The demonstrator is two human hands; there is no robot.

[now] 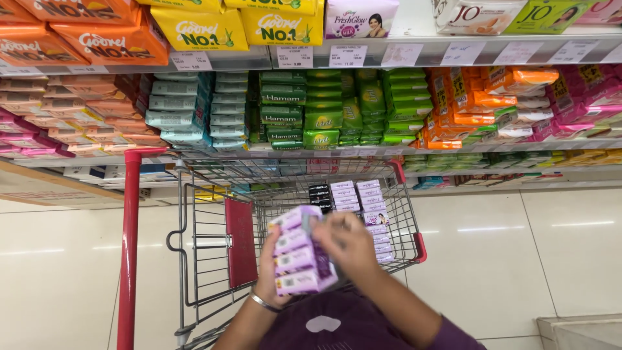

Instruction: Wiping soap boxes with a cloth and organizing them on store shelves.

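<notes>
Stack of purple soap boxes [299, 254] clasped over the trolley [194, 259].
Light, stiff, slippery: pinched by left hand [269, 272] beneath, right hand [350, 243] on top.

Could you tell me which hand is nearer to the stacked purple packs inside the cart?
Right. The right hand hovers just beside the stacked packs in the cart; the left hand sits lower, behind the held purple bundle.

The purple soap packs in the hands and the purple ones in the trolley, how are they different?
The purple packs in the hands are gripped by the left hand and right hand, held in the air; the purple packs in the trolley lie in rows. The held ones look blurred; the trolley ones sharp. Both look like the same lilac soap.
</notes>
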